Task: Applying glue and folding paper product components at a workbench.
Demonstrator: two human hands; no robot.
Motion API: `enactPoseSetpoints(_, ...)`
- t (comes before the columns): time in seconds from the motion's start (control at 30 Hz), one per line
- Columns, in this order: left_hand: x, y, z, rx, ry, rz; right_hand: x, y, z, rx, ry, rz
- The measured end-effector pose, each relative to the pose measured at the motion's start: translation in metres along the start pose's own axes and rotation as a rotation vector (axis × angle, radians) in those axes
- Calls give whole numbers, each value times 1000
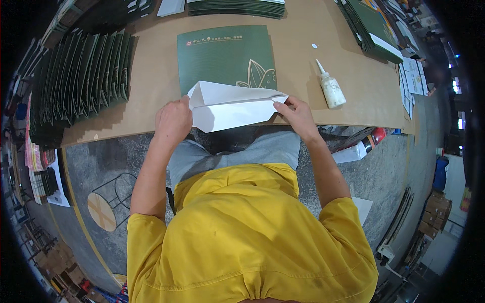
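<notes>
A green paper bag point(222, 55) with gold print lies flat on the table in front of me. Its near end is folded out into white paper flaps point(235, 113), which reach to the table's front edge. At the left end of the flaps, my left hand point(174, 118) is closed on the paper, its fingertips partly hidden. My right hand point(299, 118) pinches the right corner, thumb on top and fingers behind. To the right of the bag lies a white squeeze bottle point(332, 91) with a pointed nozzle, near a small white spot point(314, 46).
Several folded green bags point(83, 78) stand in a row on the table's left. Flat green stacks lie at the far edge point(236, 8) and far right point(371, 30) of the brown table point(151, 50). A round-seated stool point(102, 212) is on the floor at my left.
</notes>
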State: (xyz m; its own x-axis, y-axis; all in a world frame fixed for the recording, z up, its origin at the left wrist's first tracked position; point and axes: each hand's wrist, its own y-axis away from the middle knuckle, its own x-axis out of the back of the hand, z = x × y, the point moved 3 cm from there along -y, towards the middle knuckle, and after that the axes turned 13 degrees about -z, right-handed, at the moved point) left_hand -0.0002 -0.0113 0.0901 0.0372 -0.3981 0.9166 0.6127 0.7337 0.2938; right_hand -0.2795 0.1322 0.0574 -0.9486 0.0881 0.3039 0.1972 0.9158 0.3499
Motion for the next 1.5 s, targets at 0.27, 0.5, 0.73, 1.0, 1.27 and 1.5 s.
enactPoseSetpoints(0.27, -4, -8, 98, -491, 218, 27, -2, -2, -6, -4, -61, 17)
enactPoseSetpoints(0.5, -69, -71, 140, -611, 99, 61, 1, -7, 0, -35, -128, 6)
enactPoseSetpoints(0.73, -61, -82, 149, -671, 56, -13, 5, -7, 5, -24, -112, -78)
enactPoseSetpoints(1.0, -71, -90, 168, -673, -12, 14, 6, -7, 4, -71, 358, 99)
enactPoseSetpoints(1.27, -82, -88, 158, -538, 136, 48, 4, -18, -21, -210, 980, 186)
enactPoseSetpoints(1.5, -77, -86, 153, -579, 97, -99, 13, -24, -23, -77, 774, 91)
